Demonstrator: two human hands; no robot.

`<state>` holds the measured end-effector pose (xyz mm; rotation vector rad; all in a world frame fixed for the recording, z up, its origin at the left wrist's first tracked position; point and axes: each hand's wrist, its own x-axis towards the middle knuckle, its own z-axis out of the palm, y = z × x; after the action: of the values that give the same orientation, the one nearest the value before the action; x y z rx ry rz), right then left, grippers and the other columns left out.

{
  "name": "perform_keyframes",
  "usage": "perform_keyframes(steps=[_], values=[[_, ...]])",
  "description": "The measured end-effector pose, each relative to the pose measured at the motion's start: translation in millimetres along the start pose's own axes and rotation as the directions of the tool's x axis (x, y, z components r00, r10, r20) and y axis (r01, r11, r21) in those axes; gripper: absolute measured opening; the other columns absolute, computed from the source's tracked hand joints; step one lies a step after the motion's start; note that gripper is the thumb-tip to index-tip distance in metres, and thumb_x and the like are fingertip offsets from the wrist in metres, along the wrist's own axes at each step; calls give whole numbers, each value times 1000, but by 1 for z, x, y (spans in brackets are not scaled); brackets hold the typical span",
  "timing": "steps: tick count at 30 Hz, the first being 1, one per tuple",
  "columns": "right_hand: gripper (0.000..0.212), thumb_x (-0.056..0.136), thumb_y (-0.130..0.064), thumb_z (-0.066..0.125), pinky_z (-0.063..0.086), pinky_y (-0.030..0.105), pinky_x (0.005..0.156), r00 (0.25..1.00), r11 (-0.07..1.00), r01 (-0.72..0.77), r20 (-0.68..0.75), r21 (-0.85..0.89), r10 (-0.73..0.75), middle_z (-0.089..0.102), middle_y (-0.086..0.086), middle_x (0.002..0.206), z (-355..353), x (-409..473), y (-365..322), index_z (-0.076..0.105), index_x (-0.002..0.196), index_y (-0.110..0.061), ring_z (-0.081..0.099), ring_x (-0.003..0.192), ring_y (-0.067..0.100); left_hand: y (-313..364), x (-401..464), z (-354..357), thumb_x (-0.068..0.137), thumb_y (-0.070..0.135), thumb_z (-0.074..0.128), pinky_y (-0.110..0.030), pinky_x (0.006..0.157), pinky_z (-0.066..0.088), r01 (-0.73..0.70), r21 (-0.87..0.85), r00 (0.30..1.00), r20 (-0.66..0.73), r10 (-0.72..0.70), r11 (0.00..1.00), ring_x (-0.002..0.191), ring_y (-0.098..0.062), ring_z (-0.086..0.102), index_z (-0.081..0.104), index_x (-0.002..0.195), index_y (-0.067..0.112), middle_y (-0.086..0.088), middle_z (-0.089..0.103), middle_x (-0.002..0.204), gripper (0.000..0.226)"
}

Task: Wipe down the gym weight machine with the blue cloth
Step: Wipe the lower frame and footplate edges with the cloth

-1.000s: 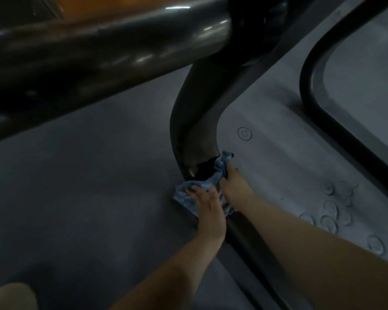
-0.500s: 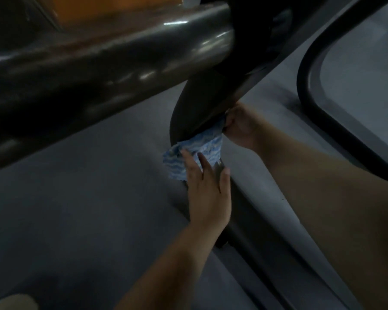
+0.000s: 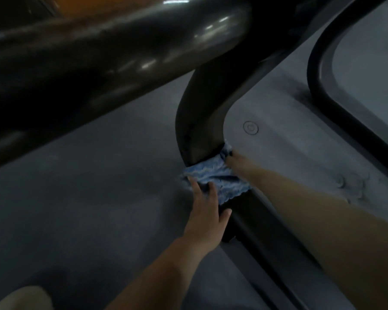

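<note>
Low down, the blue cloth wrapped the curved frame tube. The left hand pressed it with spread fingers; the blurred right hand pinched its far end. Bare floor lay left of the tube.

Single head-worn wide-angle view. Looks forward and steeply down past a thick dark tube crossing close overhead at upper left. Centred on the curved machine frame post meeting the grey floor. Close range, at arm's reach of the post. No second view.
</note>
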<state>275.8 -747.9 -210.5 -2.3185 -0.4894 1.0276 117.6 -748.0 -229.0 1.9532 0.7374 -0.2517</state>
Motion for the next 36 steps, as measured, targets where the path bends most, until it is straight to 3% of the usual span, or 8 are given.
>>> perform_keyframes(steps=[3, 7, 12, 18, 24, 29, 32, 36], values=[[51, 93, -3, 42, 30, 9, 85, 994, 965, 106, 41, -242, -98, 44, -5, 124, 6, -24, 41, 30, 142, -11, 41, 113, 14, 9, -9, 17, 97, 41, 41, -22, 113, 13, 78, -216, 992, 111, -55, 973, 145, -17, -5, -8, 150, 23, -2, -38, 148, 74], [62, 100, -19, 32, 7, 25, 114, 993, 839, 112, 99, -533, -69, 8, 12, 158, 0, -60, 89, -1, 150, -5, 12, 144, 22, 13, -23, 42, 95, 24, 52, -13, 104, 20, 95, -335, 988, 148, -47, 937, 141, -13, 16, 13, 149, 20, -3, -5, 154, 67], [63, 99, -28, 16, -10, 28, 114, 998, 718, 12, -36, -696, -52, -17, 13, 156, 17, -91, 97, -19, 145, -1, -11, 145, 22, 4, -23, 48, 90, -7, 47, -6, 78, 37, 109, -620, 993, 27, -117, 777, 94, -2, 51, 38, 98, 26, 6, 49, 107, 35], [75, 97, -32, 32, -5, 40, 118, 989, 817, -30, -134, -576, -59, -18, 11, 156, 53, -54, 40, -17, 147, -6, -12, 145, 26, -8, 18, 0, 101, 30, 35, -35, 103, 38, 98, -882, 950, -55, -307, 462, 114, -18, 51, 39, 138, 12, -3, 52, 131, 42], [75, 99, -44, 29, -7, 37, 116, 981, 828, 51, -125, -558, -145, -21, 7, 156, 60, -60, 45, -19, 147, -12, -14, 145, 23, -2, 33, -25, 101, 43, 24, -28, 86, 43, 144, -954, 942, 51, -331, 262, 100, -15, 56, 50, 125, 11, -2, 57, 122, 48], [76, 99, -42, 33, -12, 36, 114, 988, 787, 36, -94, -616, -119, -22, 3, 156, 57, -92, 78, -19, 147, -18, -17, 144, 22, 1, 9, 26, 95, 55, 30, -27, 88, 44, 284, -914, 932, 191, -309, 291, 104, -13, 54, 48, 125, 21, 0, 54, 116, 49], [76, 98, -42, 35, -10, 36, 115, 987, 800, 3, -126, -599, -98, -21, 2, 156, 54, -112, 100, -19, 147, -20, -17, 144, 21, -5, 7, 55, 58, 89, 47, -40, 112, 30, 318, -871, 929, 207, -306, 375, 130, -18, 42, 28, 146, 20, -2, 40, 146, 114], [71, 101, -32, 32, -11, 34, 114, 976, 823, -70, -210, -563, -60, -26, -1, 153, 55, -138, 132, -30, 134, -19, -18, 144, 20, 19, -2, 78, 100, 38, 32, -39, 116, 21, 222, -710, 958, 31, -286, 668, 140, -24, 26, 7, 149, 1, -14, 19, 154, 66]])
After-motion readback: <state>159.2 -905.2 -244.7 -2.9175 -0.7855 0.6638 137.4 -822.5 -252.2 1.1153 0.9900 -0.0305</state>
